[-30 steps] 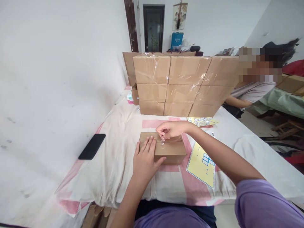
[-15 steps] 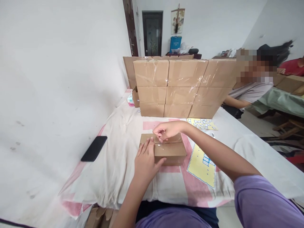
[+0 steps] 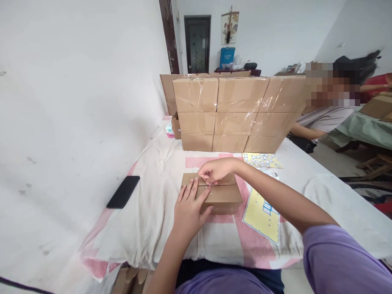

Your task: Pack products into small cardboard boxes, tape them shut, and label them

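Counter (image 3: 153, 228) carries the closed cardboard box (image 3: 225, 194), which we judge stiff, light, yet crushable; hold by its side walls. Our left hand (image 3: 187, 204) spreads over its left end; our right hand (image 3: 211, 171) curls at the top seam (image 3: 225, 185), grip undeterminable.

From my remote post I see a white wall (image 3: 76, 90), smudged in places, along the left edge of the cloth-covered table (image 3: 309, 167). Beyond its far edge, left to right: a brown door (image 3: 169, 36), a dark door (image 3: 197, 45), a hanging picture (image 3: 229, 26). Past the right edge: pale floor (image 3: 333, 157), a wooden stool (image 3: 379, 161), a green-draped table (image 3: 358, 128). The light is soft.
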`<state>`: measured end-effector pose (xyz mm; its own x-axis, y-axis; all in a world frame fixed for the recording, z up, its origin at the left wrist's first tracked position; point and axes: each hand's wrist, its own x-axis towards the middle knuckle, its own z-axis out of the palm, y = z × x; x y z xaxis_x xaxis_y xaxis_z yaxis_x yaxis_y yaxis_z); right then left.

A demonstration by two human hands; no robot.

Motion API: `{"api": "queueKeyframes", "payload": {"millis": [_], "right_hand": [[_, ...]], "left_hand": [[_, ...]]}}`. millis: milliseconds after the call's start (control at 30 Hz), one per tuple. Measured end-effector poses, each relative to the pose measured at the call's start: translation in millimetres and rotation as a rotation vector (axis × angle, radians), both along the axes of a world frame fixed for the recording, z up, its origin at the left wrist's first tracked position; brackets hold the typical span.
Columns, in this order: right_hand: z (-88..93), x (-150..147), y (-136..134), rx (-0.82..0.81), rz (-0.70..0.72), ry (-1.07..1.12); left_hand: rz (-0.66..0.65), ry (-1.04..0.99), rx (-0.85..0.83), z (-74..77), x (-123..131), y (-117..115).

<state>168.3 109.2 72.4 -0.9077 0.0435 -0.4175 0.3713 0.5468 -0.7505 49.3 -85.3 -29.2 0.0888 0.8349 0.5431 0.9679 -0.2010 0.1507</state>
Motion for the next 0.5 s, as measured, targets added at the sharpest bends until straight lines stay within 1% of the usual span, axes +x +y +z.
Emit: {"api": "queueKeyframes", "payload": {"millis": [133,300,400,500], "right_hand": [[8.7,-2,-5,0.122,-0.023,-0.02],[21.5,-4,-12,0.257,-0.045,-0.098],[24.8,-5,-15,0.306,-0.061,-0.12],[25.0,-4,-18,0.399,-0.053,-0.093]], "left_hand": [[0.003,-0.008,0.007,-0.9,1,0],[0.007,-0.014,0.009,0.4,2,1],[0.01,-0.017,0.008,0.2,2,1],[0.009,-0.013,0.009,-0.8,3,0]]}}
